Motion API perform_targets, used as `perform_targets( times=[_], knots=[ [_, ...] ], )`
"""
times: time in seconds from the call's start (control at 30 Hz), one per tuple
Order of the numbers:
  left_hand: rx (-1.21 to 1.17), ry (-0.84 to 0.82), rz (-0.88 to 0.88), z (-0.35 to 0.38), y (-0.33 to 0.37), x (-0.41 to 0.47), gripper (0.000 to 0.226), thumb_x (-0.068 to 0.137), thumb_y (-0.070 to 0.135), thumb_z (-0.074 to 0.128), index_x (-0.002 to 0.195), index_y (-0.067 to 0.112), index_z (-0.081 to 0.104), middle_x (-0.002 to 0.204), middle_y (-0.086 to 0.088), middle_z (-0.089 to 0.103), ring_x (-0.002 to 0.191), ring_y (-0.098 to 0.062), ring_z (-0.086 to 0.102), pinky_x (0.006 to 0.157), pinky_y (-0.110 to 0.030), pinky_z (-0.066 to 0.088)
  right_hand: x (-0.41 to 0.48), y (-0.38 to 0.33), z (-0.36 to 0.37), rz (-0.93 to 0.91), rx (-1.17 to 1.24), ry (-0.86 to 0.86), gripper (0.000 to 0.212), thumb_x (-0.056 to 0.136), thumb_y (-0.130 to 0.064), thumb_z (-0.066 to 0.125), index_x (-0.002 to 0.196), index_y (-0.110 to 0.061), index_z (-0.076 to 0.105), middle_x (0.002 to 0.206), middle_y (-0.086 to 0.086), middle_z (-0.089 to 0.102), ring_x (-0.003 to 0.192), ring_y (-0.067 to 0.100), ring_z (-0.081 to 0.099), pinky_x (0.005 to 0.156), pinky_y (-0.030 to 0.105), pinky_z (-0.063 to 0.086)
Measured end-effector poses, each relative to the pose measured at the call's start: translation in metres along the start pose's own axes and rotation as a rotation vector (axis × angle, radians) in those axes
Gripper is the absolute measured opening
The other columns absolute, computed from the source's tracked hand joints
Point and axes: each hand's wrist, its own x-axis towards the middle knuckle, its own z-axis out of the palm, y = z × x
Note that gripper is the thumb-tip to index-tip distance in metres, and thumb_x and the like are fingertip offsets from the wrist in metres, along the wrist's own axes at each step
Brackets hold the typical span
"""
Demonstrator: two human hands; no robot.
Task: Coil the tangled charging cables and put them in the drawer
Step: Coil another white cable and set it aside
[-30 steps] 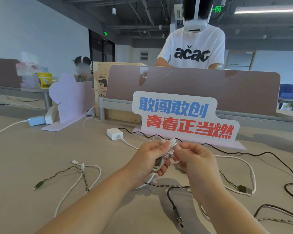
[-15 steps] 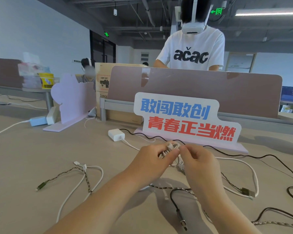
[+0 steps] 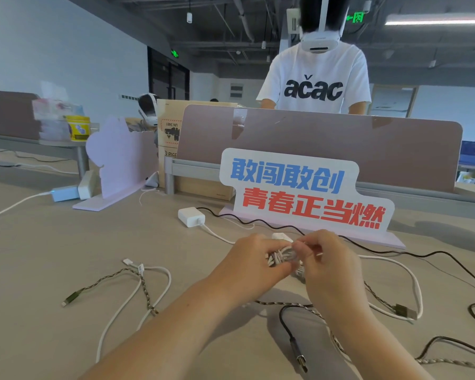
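My left hand (image 3: 251, 260) and my right hand (image 3: 328, 263) meet above the table, both gripping a small coiled bundle of white cable (image 3: 283, 256) between their fingers. Loose cables lie around them: a white cable (image 3: 137, 292) and a braided cable (image 3: 99, 283) to the left, a black cable (image 3: 291, 335) with a USB plug under my right forearm, another white loop (image 3: 414, 281) and a braided cable (image 3: 379, 300) to the right. No drawer is in view.
A white charger brick (image 3: 191, 216) lies behind my hands, in front of a standing sign (image 3: 305, 190). A long black cable (image 3: 450, 256) runs off right. A desk divider (image 3: 340, 149), a cardboard box (image 3: 170, 133) and a person in a white shirt (image 3: 316, 83) stand beyond.
My hands have dropped lower toward the table and drawn closer together, turning the white bundle sideways between them. The loose cables on the table lie where they were.
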Motion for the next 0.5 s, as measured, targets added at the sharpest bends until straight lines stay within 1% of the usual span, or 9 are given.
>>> perform_targets(
  times=[0.07,0.1,0.17,0.2,0.27,0.33,0.4,0.43,0.5],
  knots=[
    [-0.026,0.034,-0.040,-0.007,-0.003,0.003,0.024,0.085,0.041,0.066,0.109,0.040,0.069,0.089,0.011,0.069,0.083,-0.002,0.059,0.071,-0.016,0.045,0.004,0.000,-0.008,0.014,0.092,0.153,0.010,0.089,-0.018,0.059,0.080,-0.023,0.056,0.079,-0.011,0.059,0.075,0.003,0.052,0.060,0.017,0.036],
    [-0.063,0.042,-0.065,-0.011,-0.004,0.004,0.026,0.085,0.039,0.067,0.110,0.039,0.069,0.089,0.018,0.069,0.084,0.004,0.060,0.070,-0.010,0.044,0.006,-0.001,-0.012,0.033,0.139,0.221,0.009,0.090,-0.019,0.058,0.082,-0.022,0.056,0.079,-0.012,0.058,0.075,0.005,0.052,0.061,0.022,0.037],
    [-0.100,0.040,-0.089,-0.017,-0.006,0.004,0.033,0.085,0.039,0.069,0.118,0.037,0.067,0.089,0.030,0.062,0.083,0.020,0.055,0.070,0.002,0.039,0.009,0.001,-0.015,0.091,0.191,0.283,0.008,0.092,-0.022,0.055,0.084,-0.021,0.055,0.080,-0.014,0.057,0.076,0.012,0.052,0.067,0.030,0.037],
    [-0.084,0.031,-0.086,-0.017,-0.006,0.004,0.036,0.085,0.039,0.068,0.121,0.036,0.065,0.090,0.030,0.060,0.082,0.022,0.054,0.071,0.004,0.037,0.010,0.003,-0.015,0.129,0.208,0.289,0.009,0.093,-0.024,0.053,0.085,-0.021,0.055,0.080,-0.012,0.058,0.077,0.014,0.053,0.069,0.031,0.038],
    [-0.033,0.009,-0.077,-0.016,-0.005,0.003,0.039,0.087,0.041,0.066,0.125,0.036,0.062,0.099,0.026,0.062,0.086,0.014,0.056,0.073,0.001,0.038,0.011,0.009,-0.013,0.221,0.249,0.275,0.012,0.094,-0.027,0.051,0.086,-0.019,0.057,0.081,-0.006,0.060,0.079,0.017,0.055,0.070,0.035,0.043],
    [-0.014,0.003,-0.087,-0.013,-0.007,0.003,0.041,0.088,0.043,0.063,0.127,0.033,0.060,0.110,0.019,0.065,0.097,0.004,0.058,0.080,-0.008,0.041,0.010,0.012,-0.012,0.307,0.296,0.245,0.018,0.094,-0.032,0.050,0.090,-0.018,0.060,0.081,-0.001,0.062,0.076,0.019,0.057,0.069,0.037,0.048],
    [-0.037,0.022,-0.123,-0.011,-0.009,0.003,0.029,0.089,0.047,0.060,0.115,0.035,0.065,0.102,0.020,0.067,0.093,0.001,0.060,0.076,-0.014,0.043,0.007,0.011,-0.011,0.375,0.385,0.211,0.022,0.094,-0.034,0.048,0.089,-0.017,0.061,0.076,0.003,0.062,0.069,0.019,0.056,0.060,0.031,0.046],
    [-0.086,0.043,-0.156,-0.010,-0.007,0.003,0.019,0.090,0.049,0.058,0.100,0.036,0.067,0.087,0.022,0.067,0.082,0.002,0.059,0.069,-0.014,0.041,0.006,0.008,-0.011,0.402,0.441,0.199,0.024,0.095,-0.035,0.047,0.087,-0.017,0.061,0.073,0.003,0.061,0.064,0.018,0.055,0.057,0.029,0.044],
    [-0.337,0.070,-0.262,-0.006,-0.003,0.005,0.026,0.091,0.050,0.056,0.075,0.031,0.062,0.062,0.017,0.057,0.060,-0.002,0.051,0.061,-0.016,0.037,0.002,0.004,-0.009,0.437,0.552,0.183,0.027,0.096,-0.035,0.043,0.084,-0.018,0.061,0.073,0.002,0.060,0.060,0.017,0.053,0.055,0.029,0.044]
  ],
)
